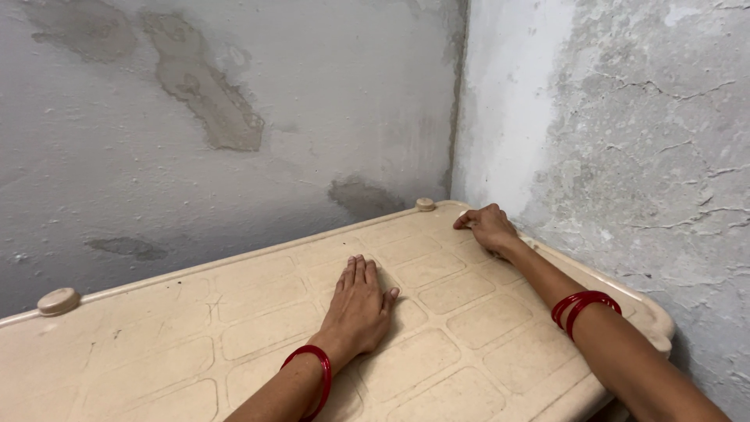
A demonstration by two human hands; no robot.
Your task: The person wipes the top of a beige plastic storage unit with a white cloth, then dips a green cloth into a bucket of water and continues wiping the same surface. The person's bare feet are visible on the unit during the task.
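Basically one beige plastic tabletop (pixel 195 344) fills the lower half of the frame, pushed into a corner between two worn grey plaster walls. Its long axis runs from lower left of the frame up toward the far corner at upper centre-right; the top is moulded with rounded rectangular panels.

Nearest, at bottom centre, the left forearm comes in with a red bangle (pixel 312 379) at the wrist. The left hand (pixel 358 309) lies palm down, flat on the tabletop near its middle, fingers straight and close together pointing to the far wall, thumb out to the right. Grip spread flat, holding nothing.

Right forearm enters from lower right, crossing over the right edge of the tabletop, with red bangles (pixel 584 309) stacked mid-forearm. Farther up, the right hand (pixel 488 227) rests on the far right corner of the tabletop, just beside the right wall (pixel 648 141), fingers curled under and knuckles up. Whether it pinches anything, cannot tell.

Round beige caps sit on the far edge: one at left (pixel 58 301), one at the far corner (pixel 425 204). Back wall (pixel 234 101) shows patches of bare plaster.
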